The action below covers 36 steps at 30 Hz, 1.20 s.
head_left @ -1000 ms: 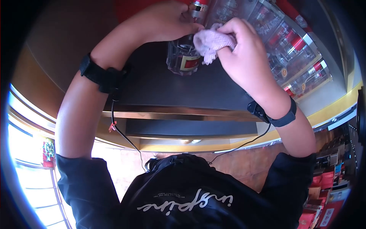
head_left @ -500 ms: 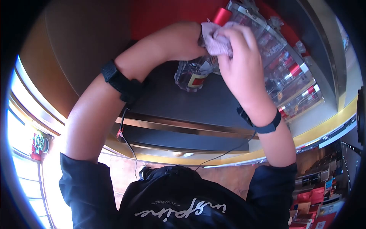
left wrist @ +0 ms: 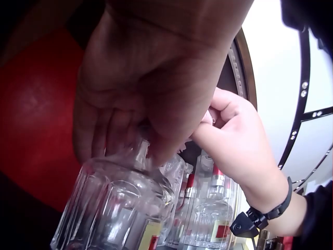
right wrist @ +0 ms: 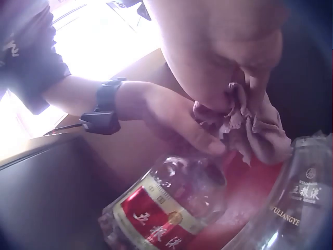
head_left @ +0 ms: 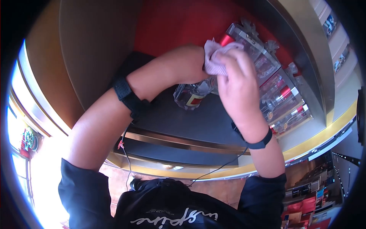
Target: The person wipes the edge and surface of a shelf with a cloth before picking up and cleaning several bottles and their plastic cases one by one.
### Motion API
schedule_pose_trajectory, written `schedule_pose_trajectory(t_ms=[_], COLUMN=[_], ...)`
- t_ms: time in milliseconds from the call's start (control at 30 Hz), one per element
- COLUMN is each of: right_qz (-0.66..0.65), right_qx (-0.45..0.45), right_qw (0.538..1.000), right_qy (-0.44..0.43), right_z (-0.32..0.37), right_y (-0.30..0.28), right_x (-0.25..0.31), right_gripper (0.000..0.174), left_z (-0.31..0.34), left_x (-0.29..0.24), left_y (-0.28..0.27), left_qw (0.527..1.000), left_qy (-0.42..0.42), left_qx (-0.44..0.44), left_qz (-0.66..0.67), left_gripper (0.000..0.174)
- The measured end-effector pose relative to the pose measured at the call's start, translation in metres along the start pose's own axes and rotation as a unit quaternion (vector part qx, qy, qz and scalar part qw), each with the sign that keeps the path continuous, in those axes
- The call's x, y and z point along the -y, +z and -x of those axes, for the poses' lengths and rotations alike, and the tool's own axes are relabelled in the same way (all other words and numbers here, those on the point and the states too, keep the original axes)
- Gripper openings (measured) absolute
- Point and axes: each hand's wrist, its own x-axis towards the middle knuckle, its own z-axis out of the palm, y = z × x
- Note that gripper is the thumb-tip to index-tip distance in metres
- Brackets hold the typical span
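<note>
My left hand grips the neck of a clear glass bottle with a red and cream label. The bottle leans on the dark shelf, its neck hidden by my hand and the cloth. Between thumb and fingers, my right hand pinches a bunched pale purple cloth, which overlaps the bottle's upper end in the head view. Part of a red cap shows just beyond the cloth. In the right wrist view, the left thumb lies right at the cloth.
Clear boxes holding red-capped bottles stand in a row to the right, close to my right hand. Behind is a red panel. The dark shelf has a metal-coloured front edge, and a brown side wall rises at left.
The head view has shifted, so the shelf and boxes sit lower in it. The cloth has moved up over the bottle's upper end, covering more of the red cap. My left hand keeps its grip.
</note>
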Motion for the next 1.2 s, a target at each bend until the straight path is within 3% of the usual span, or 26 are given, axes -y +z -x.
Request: schedule_pose_trajectory(t_ms=[133,267,533,667,867,967,1067,1100,1200], right_qz=[-0.021,0.017,-0.144,-0.109,0.056,-0.019,-0.193,-0.2,-0.119], right_qx=[0.02,-0.098,0.081,0.078,0.02,0.077,0.141,0.163,0.152], right_qw=[0.999,0.994,0.969,0.979,0.996,0.987,0.951,0.938,0.958], right_qy=[0.019,0.037,0.184,0.154,0.068,0.143,0.199,0.23,0.211], right_z=[-0.012,-0.048,-0.061,-0.053,-0.047,-0.058,-0.065,-0.067,-0.067], right_y=[-0.013,-0.02,-0.007,-0.012,-0.01,-0.017,-0.012,-0.015,-0.021], right_x=[-0.001,-0.025,-0.036,-0.04,-0.016,-0.024,-0.051,-0.05,-0.03], right_gripper=[0.038,0.034,0.031,0.031,0.032,0.034,0.036,0.037,0.037], left_z=[0.005,0.007,0.01,0.008,0.005,0.006,0.006,0.006,0.006], left_x=[-0.006,-0.007,-0.01,-0.01,-0.008,-0.005,-0.005,-0.006,-0.008], left_y=[-0.004,-0.003,-0.004,-0.002,-0.002,0.0,0.001,0.0,-0.003], left_qw=[1.0,1.0,0.999,0.999,1.0,1.0,1.0,0.999,1.0], left_qy=[-0.003,-0.011,-0.027,-0.025,-0.005,-0.005,-0.006,-0.006,-0.008], left_qx=[-0.014,-0.019,-0.019,-0.019,-0.01,-0.018,-0.028,-0.031,-0.015], left_qz=[0.012,0.017,0.042,0.039,0.019,0.013,0.011,0.008,-0.001], left_gripper=[0.036,0.046,0.046,0.045,0.042,0.043,0.044,0.044,0.045])
